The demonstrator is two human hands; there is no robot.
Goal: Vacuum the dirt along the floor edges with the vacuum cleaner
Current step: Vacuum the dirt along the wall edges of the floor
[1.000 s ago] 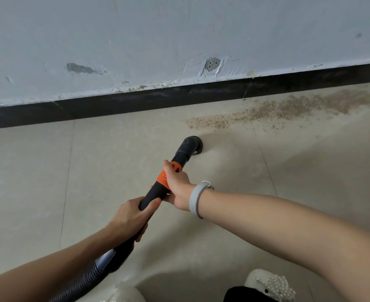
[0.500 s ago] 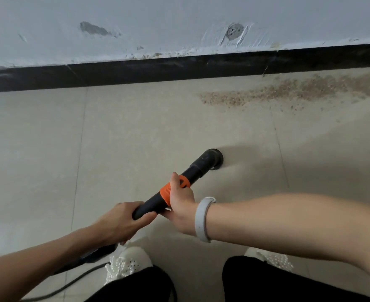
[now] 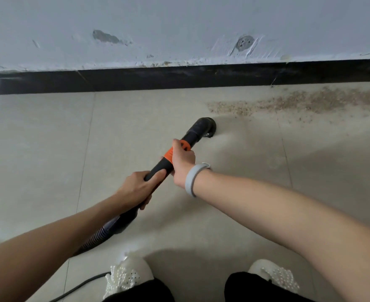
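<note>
Head view: left hand grips the wand low, right hand grips its orange collar. Nozzle on floor, just near-left of the dirt along the baseboard. Advise: keep nozzle flat, sweep slowly right, hugging the edge.
</note>
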